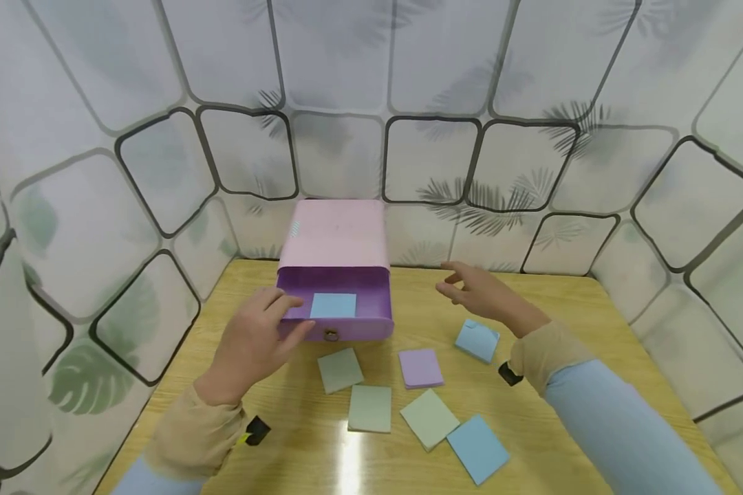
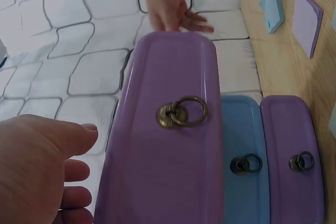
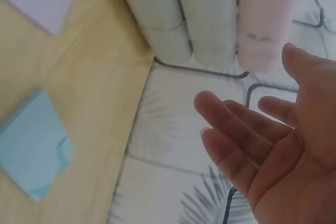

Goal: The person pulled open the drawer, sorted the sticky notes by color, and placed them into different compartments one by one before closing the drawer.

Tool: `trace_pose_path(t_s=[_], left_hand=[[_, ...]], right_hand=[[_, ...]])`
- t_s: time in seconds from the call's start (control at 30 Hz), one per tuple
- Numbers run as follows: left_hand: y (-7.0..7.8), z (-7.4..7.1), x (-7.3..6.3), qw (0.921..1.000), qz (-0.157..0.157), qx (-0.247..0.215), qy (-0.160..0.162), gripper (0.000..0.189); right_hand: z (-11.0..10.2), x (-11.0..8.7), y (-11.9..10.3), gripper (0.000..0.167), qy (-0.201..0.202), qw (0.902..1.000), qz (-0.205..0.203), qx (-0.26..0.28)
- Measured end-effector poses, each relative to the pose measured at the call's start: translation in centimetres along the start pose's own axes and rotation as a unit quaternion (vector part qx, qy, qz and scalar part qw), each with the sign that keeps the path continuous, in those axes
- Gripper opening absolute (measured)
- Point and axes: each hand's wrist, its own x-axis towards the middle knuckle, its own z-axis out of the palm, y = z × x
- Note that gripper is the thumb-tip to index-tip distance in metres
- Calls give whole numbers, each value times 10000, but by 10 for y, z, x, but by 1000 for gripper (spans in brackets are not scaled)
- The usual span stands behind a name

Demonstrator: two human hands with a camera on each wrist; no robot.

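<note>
A drawer unit with a pink top point(image 1: 337, 234) stands at the back of the table. Its upper purple drawer point(image 1: 362, 331) is pulled out, and a blue pad of sticky notes point(image 1: 334, 305) lies inside. My left hand point(image 1: 250, 347) hovers at that drawer's front left corner, thumb apart from loosely bent fingers, holding nothing. Below, a blue drawer point(image 2: 242, 129) and another purple drawer point(image 2: 291, 135) are closed, each with a ring pull. To the right of the unit, my right hand point(image 1: 483, 294) hangs in the air with loose fingers and nothing in it.
Several note pads lie before the unit: a purple pad point(image 1: 421, 368), grey-green pads point(image 1: 340, 371), a pale green pad point(image 1: 430, 419) touching a blue pad point(image 1: 479, 449). Another blue pad point(image 1: 477, 340), one edge folded, sits under the right forearm. Patterned panels point(image 1: 433, 158) enclose the table's back and sides.
</note>
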Motion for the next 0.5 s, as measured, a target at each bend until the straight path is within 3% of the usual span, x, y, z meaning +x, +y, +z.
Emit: trace_pose_path(t_s=[0.23,0.5], left_hand=[[-9,0,-11,9995,-282,-39,141,34],[-13,1,-19,9986,-533,-14,-20,32]], right_hand=[[10,-37,35,63,233,9997,-37,-85],[30,-73,49,55,421,9976,-373,-404]])
